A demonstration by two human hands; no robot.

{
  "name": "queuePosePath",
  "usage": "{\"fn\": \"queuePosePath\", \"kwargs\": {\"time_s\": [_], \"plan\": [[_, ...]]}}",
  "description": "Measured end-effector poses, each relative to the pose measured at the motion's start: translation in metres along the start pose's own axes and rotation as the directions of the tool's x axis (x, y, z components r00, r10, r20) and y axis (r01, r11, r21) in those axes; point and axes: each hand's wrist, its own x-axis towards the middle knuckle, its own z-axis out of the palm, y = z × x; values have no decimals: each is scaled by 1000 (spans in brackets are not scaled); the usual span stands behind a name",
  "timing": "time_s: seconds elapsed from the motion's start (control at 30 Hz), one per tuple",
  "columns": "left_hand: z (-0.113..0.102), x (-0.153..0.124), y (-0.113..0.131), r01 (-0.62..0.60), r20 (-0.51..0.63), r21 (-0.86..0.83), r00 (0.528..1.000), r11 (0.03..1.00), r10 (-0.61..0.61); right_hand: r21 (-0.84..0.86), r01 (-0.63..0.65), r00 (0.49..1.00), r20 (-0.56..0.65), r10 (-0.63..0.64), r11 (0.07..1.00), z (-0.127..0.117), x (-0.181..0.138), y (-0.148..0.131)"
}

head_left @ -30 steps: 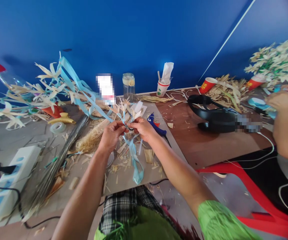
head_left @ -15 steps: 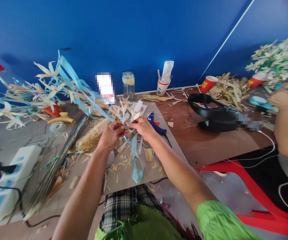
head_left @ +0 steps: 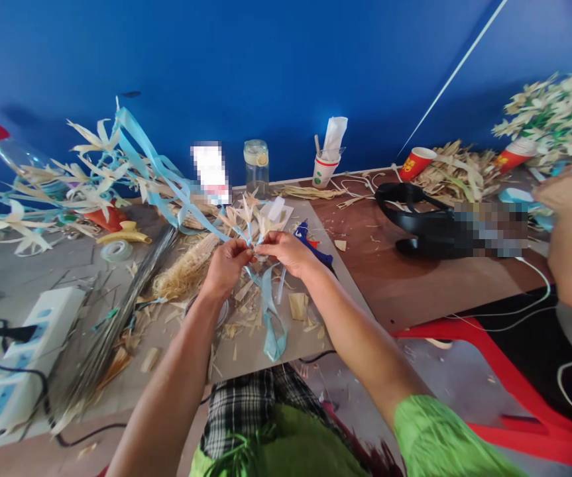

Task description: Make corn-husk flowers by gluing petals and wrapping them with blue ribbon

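My left hand point(head_left: 227, 264) and my right hand point(head_left: 289, 253) meet over the board, both closed in a pinch. Between their fingertips are the thin stems of several pale husk flowers point(head_left: 246, 215), wrapped in light blue ribbon. The petals fan out just above my fingers. Below my hands a loop of the light blue ribbon point(head_left: 272, 324) hangs down, while another length of it runs up and left toward a taller flower arrangement point(head_left: 99, 142). My fingers hide the exact spot where the ribbon crosses the stems.
A blue glue gun point(head_left: 310, 242) lies right of my hands. At left are a bundle of wires point(head_left: 116, 331), a tape roll point(head_left: 116, 250) and a power strip point(head_left: 32, 358). Husk scraps litter the board point(head_left: 250, 364). A co-worker's hand point(head_left: 564, 189) is at far right, near a black headset point(head_left: 425, 228).
My hands have shifted very slightly to the right in view and still pinch the flower stems. The whole view has moved a little; the ribbon loop hangs as before.
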Motion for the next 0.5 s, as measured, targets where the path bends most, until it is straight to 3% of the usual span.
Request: {"fn": "queuePosePath", "kwargs": {"time_s": [0.13, 0.27, 0.5], "plan": [[-1, 0, 0, -92, -110, 137, 988, 986, 107, 73, -46, 996, 77, 40, 996, 2, -5, -8], [-1, -2, 6, -123, -191, 255, 966, 959, 175, 75, -46, 996, 81, 40, 996, 7, -5, -4], [-1, -4, 11, -108, -223, 375, 954, 921, 203, -25, -59, 984, 168, 63, 998, 5, -11, -5]]}}
